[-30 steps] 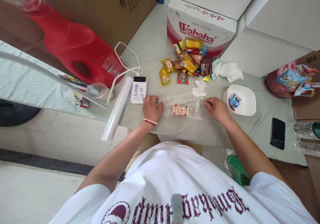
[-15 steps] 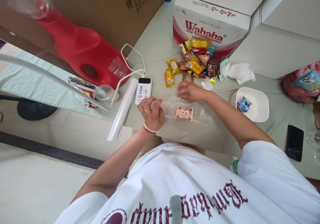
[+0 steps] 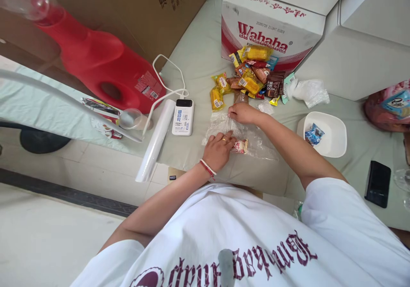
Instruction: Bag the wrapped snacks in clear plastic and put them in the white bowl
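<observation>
A thin clear plastic bag (image 3: 256,144) lies flat at the table's near edge. A small cream-and-red snack packet (image 3: 241,146) rests in or under it; I cannot tell which. My right hand (image 3: 244,112) pinches the bag's far edge, drawing the film into folds. Over the middle of the bag lies my left hand (image 3: 218,151), fingers stretched out and resting on the film, covering the packet's left part. Just beyond my right hand is a pile of wrapped snacks (image 3: 251,84), yellow, brown and red.
A white bowl (image 3: 339,134) with a blue wrapper stands to the right, near a black phone (image 3: 378,184). Leftward are a power bank (image 3: 183,122) with a white cable, a roll of plastic film (image 3: 156,139) and a large red jug (image 3: 105,65). A Wahaha carton (image 3: 272,26) stands behind the snacks.
My left hand has moved right from beside the power bank onto the bag, partly covering the packet. My right hand has closed on the bag's far edge and gathered it.
</observation>
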`<control>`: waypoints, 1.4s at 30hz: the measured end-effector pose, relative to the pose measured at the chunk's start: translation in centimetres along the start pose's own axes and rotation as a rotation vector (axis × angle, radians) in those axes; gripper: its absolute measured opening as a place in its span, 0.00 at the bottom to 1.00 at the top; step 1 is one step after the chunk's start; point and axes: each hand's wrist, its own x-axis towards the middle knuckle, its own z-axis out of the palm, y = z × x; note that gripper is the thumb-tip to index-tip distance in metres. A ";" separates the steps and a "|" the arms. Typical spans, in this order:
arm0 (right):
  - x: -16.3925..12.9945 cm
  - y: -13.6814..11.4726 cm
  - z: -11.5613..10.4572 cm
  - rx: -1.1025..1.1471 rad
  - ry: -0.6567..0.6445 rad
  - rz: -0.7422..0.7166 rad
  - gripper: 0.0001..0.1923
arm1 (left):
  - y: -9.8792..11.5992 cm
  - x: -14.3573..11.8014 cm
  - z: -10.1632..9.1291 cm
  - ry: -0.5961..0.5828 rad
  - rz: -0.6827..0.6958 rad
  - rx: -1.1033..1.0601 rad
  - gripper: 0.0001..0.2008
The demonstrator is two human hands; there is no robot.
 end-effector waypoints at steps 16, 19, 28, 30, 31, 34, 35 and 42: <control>-11.3 -10.7 5.2 0.018 0.148 0.224 0.17 | -0.9 -0.7 2.5 0.177 -0.385 -0.152 0.10; -12.3 -11.1 7.8 0.059 0.184 0.268 0.17 | -3.0 -1.3 3.2 0.273 -0.471 -0.332 0.06; -13.1 -9.7 10.7 0.146 0.441 0.115 0.19 | -4.3 -2.6 2.1 0.417 -0.553 -0.303 0.13; -13.2 -9.5 10.5 0.183 0.440 0.097 0.19 | -3.5 -2.7 1.6 0.382 -0.538 -0.318 0.07; -13.3 -9.4 10.4 0.197 0.436 0.087 0.19 | -3.1 -2.8 1.4 0.395 -0.533 -0.372 0.05; -13.7 -9.5 10.4 0.218 0.431 0.054 0.19 | -1.8 -2.6 0.5 0.403 -0.512 -0.681 0.04; -13.9 -9.6 10.5 0.221 0.437 0.043 0.19 | -1.2 -2.4 0.2 0.368 -0.485 -0.784 0.05; -16.4 -9.7 11.0 0.437 0.453 -0.099 0.15 | 1.9 0.6 -0.1 0.172 -0.143 -0.574 0.15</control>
